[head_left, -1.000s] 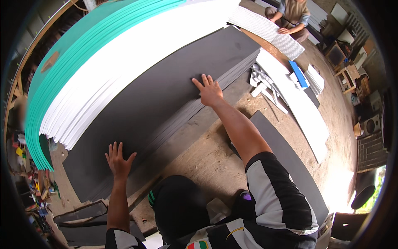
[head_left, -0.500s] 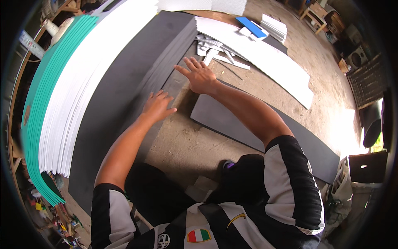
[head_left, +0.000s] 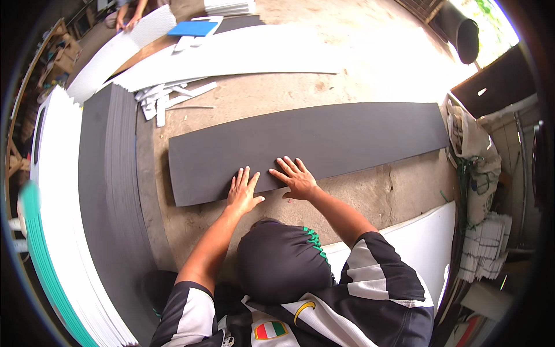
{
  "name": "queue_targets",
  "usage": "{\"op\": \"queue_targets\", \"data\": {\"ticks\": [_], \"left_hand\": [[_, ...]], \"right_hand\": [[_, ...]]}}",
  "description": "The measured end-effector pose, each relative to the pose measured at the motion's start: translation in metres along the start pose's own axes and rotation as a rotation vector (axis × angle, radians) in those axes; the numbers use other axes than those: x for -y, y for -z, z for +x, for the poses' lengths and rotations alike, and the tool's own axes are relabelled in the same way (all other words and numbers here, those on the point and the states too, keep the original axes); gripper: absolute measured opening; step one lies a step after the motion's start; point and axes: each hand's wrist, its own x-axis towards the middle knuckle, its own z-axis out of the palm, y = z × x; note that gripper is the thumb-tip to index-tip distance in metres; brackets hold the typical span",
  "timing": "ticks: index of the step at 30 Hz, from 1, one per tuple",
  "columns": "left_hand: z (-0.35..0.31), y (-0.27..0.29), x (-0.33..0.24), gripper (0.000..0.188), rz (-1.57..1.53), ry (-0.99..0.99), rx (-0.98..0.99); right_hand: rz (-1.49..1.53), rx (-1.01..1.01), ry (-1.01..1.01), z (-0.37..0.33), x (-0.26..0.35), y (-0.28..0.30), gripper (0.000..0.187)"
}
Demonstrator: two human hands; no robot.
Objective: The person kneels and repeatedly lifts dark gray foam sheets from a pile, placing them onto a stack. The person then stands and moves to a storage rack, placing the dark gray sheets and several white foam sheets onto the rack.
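A long dark grey foam-like sheet (head_left: 347, 133) lies flat in front of me on the concrete floor. My left hand (head_left: 243, 191) is at its near edge, fingers spread over the surface and thumb pointing right. Just to the right, my right hand (head_left: 296, 178) reaches over the same edge with its fingers apart. Neither hand holds anything. To my left is a tall stack of matching dark grey sheets (head_left: 110, 173), beside white sheets (head_left: 63, 168) and green sheets (head_left: 43, 248).
White offcuts (head_left: 159, 101) lie beyond the dark stack, near a long white sheet (head_left: 248, 55) and a blue rectangular piece (head_left: 191, 29). Another person's hands (head_left: 130, 20) touch a white sheet at the far left. A sack (head_left: 477, 162) stands at the right.
My view has swung to the right. Both hands have gone from beside the dark stack to the single dark sheet on the floor, fingers still spread.
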Motion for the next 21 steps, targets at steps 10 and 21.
{"op": "queue_targets", "data": {"ticks": [10, 21], "left_hand": [[0.037, -0.009, -0.057, 0.113, 0.122, -0.110, -0.052], [0.019, 0.113, -0.050, 0.053, 0.437, -0.236, -0.408]], "right_hand": [[0.050, -0.400, 0.031, -0.028, -0.075, -0.044, 0.098], [0.116, -0.838, 0.025, -0.067, -0.080, 0.036, 0.059]]}}
